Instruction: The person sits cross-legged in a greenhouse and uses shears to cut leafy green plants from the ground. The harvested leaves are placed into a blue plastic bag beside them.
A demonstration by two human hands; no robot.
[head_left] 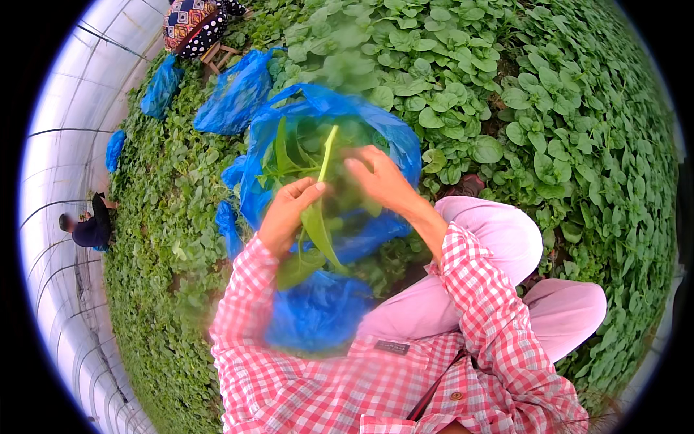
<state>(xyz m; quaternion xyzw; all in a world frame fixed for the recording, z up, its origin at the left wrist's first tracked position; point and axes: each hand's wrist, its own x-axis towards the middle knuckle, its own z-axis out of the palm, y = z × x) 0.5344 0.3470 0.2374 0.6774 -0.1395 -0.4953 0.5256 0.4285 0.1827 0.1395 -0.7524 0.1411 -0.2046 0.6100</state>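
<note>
My left hand (pixel 290 211) grips a leafy green stem (pixel 328 152) between thumb and fingers; its pale end points up and broad leaves hang below the hand. Just right of the stem is my right hand (pixel 379 176), its fingers blurred and slightly bent; whether they touch a leaf I cannot tell. Both hands are over the mouth of an open blue plastic bag (pixel 398 127), which has green leaves inside. Below my left hand, another piece of blue plastic (pixel 320 314) lies near my lap.
Dense leafy plants (pixel 455 70) surround me. More blue bags (pixel 233 97) stand at the upper left. One person (pixel 195 27) is at the top beside a small wooden stool (pixel 217 57); another person (pixel 89 230) sits at the far left, near the plastic greenhouse wall (pixel 65 173).
</note>
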